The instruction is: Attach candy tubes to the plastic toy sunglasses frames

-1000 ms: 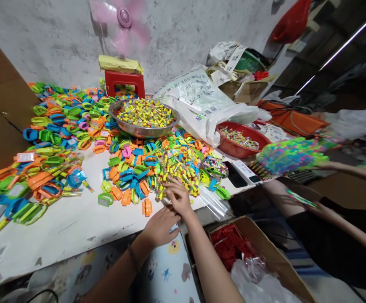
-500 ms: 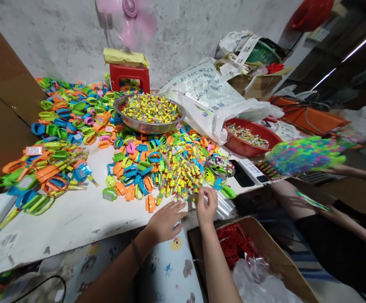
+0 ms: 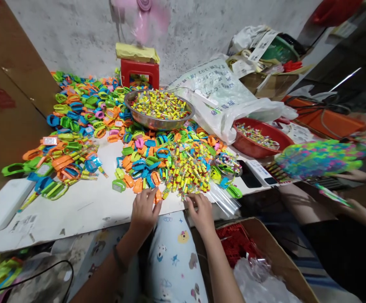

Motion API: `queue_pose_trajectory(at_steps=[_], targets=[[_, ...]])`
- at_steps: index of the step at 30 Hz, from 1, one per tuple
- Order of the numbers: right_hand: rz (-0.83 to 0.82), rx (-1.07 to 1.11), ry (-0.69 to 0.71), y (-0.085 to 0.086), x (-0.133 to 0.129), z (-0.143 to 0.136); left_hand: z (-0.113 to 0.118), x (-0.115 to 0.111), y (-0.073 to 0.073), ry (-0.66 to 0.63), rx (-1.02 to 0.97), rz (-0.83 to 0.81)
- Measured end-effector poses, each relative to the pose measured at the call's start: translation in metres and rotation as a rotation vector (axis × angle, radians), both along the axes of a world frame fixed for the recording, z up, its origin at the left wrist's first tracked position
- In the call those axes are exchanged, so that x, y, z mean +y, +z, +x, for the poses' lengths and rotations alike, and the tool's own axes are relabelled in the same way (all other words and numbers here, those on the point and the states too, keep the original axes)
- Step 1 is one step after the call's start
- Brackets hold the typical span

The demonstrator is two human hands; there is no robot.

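My left hand point(image 3: 144, 212) is at the table's front, thumb and fingers apart around an orange toy watch point(image 3: 158, 196) at the near edge of the pile; I cannot tell whether it grips it. My right hand point(image 3: 202, 211) is curled, thumb and fingertips close together at the front of a heap of small yellow-and-red tubes point(image 3: 187, 170); anything between them is hidden. Left of that heap lie more toy watches point(image 3: 141, 164) in blue, orange and green. Clear plastic bags point(image 3: 225, 200) lie just right of my right hand.
A metal bowl point(image 3: 157, 123) of yellow pieces and a red basin point(image 3: 249, 147) stand behind the heap. A phone point(image 3: 248, 174) lies at right. Below the table edge is an open carton point(image 3: 276, 248). A co-worker's hand point(image 3: 356, 210) and a colourful bundle point(image 3: 322, 158) are far right.
My left hand has moved left, from beside my right hand to the orange toy watch. My right hand has shifted left along the tubes' front edge. The camera view has swung slightly left.
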State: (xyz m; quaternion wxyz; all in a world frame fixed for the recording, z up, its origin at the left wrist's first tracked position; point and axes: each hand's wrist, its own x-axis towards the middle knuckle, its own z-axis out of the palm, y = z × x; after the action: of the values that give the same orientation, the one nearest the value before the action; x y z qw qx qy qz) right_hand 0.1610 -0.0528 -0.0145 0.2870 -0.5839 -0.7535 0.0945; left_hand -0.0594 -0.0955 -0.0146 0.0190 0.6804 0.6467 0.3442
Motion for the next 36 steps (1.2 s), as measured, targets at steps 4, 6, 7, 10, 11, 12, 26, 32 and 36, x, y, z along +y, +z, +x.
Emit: queue_pose_trajectory(at_steps=[4, 6, 7, 10, 11, 12, 26, 32, 36], targets=[[-0.008, 0.041, -0.088, -0.002, 0.005, -0.018, 0.000, 0.003, -0.001, 0.028, 0.052, -0.090], [0.000, 0.116, -0.112, -0.005, 0.008, -0.024, 0.000, 0.003, -0.001, 0.025, 0.050, -0.095], [0.006, 0.150, -0.109, -0.006, 0.009, -0.025, 0.000, 0.002, -0.001, 0.013, 0.044, -0.091], [0.026, 0.203, -0.064, -0.008, 0.009, -0.024, -0.003, -0.002, -0.003, -0.054, -0.008, -0.076], [0.031, 0.210, -0.045, -0.009, 0.008, -0.022, -0.004, -0.004, -0.003, -0.079, -0.033, -0.077], [0.036, 0.221, -0.028, -0.010, 0.006, -0.020, -0.005, -0.005, -0.003, -0.103, -0.062, -0.086], [0.009, 0.477, 0.093, -0.021, -0.012, -0.021, -0.020, -0.012, -0.026, -0.181, -1.396, -0.221], [-0.031, 0.499, 0.142, -0.016, -0.020, -0.037, -0.022, -0.015, -0.013, -0.194, -1.505, -0.286], [0.003, 0.429, 0.183, -0.016, -0.028, -0.050, -0.025, -0.014, -0.004, -0.107, -1.523, -0.339]])
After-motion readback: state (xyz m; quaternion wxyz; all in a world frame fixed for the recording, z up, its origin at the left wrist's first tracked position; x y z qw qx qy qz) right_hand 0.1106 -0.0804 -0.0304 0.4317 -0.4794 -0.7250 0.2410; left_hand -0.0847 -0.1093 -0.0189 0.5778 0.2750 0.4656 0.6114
